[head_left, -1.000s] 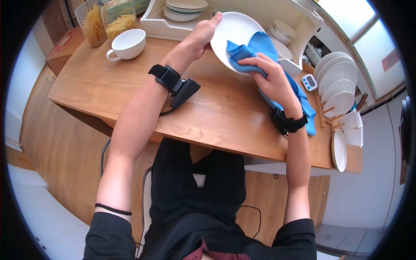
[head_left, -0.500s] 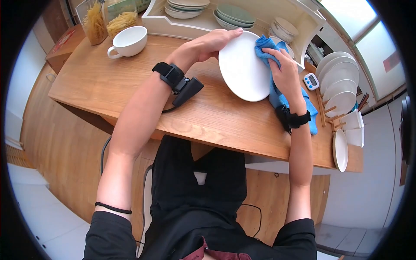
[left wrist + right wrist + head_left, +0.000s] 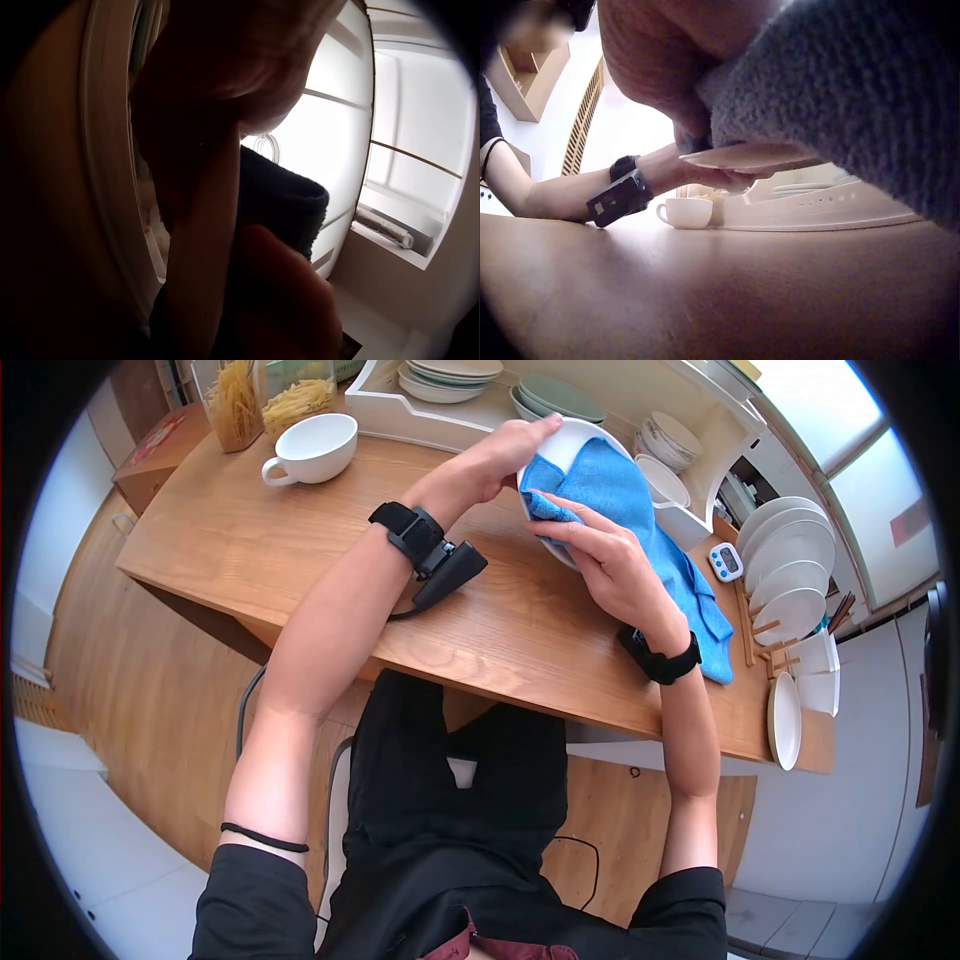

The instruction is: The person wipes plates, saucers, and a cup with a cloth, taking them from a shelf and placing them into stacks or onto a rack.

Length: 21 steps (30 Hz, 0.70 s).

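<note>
In the head view my left hand (image 3: 500, 457) grips the far left rim of a white plate (image 3: 567, 442), holding it tilted above the table. A blue cloth (image 3: 610, 485) covers most of the plate's face and trails down to the right onto the tabletop. My right hand (image 3: 615, 565) pinches a fold of this cloth against the plate's near left part. Seen edge-on in the right wrist view, the plate (image 3: 742, 156) is above the tabletop, with the cloth (image 3: 840, 90) hanging close to the camera. The left wrist view is dark, showing the plate's edge (image 3: 206, 247).
A white cup (image 3: 316, 448) stands left on the wooden table (image 3: 250, 550), before pasta containers (image 3: 297, 400). Behind the plate, a white shelf (image 3: 410, 415) holds stacked plates and bowls. To the right are a timer (image 3: 725, 562), a rack of plates (image 3: 790, 560) and an oval dish (image 3: 785, 722).
The right hand moved the cloth from the plate's right side up to its far right rim, then back left across the face. The left hand kept its grip while the plate's tilt changed.
</note>
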Motion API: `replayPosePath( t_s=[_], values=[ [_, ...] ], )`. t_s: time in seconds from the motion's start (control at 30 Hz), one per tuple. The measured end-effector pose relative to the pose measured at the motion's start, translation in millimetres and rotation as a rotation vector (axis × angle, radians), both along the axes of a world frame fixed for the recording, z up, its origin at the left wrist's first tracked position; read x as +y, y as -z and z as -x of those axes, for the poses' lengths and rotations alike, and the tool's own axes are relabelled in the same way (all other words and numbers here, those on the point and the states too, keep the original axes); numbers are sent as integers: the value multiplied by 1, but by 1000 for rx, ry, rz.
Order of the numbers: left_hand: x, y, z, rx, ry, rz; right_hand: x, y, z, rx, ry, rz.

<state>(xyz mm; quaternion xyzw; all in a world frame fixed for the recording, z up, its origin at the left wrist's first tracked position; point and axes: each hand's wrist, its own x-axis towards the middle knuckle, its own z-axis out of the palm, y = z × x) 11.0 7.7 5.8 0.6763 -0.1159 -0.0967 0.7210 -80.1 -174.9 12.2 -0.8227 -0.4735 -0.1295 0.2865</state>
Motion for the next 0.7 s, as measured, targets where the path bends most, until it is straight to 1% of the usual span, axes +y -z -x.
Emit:
replayPosePath(
  t_s=[0.03, 0.1, 0.13, 0.17, 0.23, 0.27, 0.3, 0.37, 0.4, 0.43, 0.47, 0.53, 0.57, 0.63, 0.67, 0.7],
  values=[
    [2, 0, -2, 1, 0, -1, -1, -1, 0, 33, -9, 25],
    [3, 0, -6, -21, -111, 175, -4, -4, 0, 9, 27, 53],
    [4, -1, -8, -28, -148, 213, -6, -5, -1, -15, 61, 82],
    [4, -1, -8, -28, -144, 212, -8, -6, -2, -15, 65, 81],
    [6, 0, -9, -58, -215, 275, -12, -7, -4, -19, 123, 27],
    [9, 2, -15, -68, -229, 252, -15, -6, -7, -44, 144, 12],
    [10, 2, -15, -68, -223, 251, -19, -6, -11, -44, 150, 11],
    [11, 1, -15, -82, -231, 266, -27, -4, -20, -103, 232, -26],
    [11, 2, -17, -81, -226, 264, -30, -3, -25, -218, 269, -12],
    [11, 3, -19, -92, -253, 268, -34, -1, -29, -217, 275, -13],
    [10, 4, -20, -103, -279, 272, -37, 1, -33, -254, 331, -62],
    [9, 4, -18, -120, -262, 256, -44, 6, -38, -306, 424, -135],
    [9, 4, -17, -136, -252, 240, -47, 8, -43, -305, 431, -135],
    [8, 4, -17, -155, -226, 244, -50, 9, -49, -263, 466, -280],
    [7, 4, -16, -177, -206, 250, -54, 9, -49, -262, 470, -281],
    [6, 2, -13, -176, -202, 249, -55, 6, -47, -153, 486, -335]
  ],
)
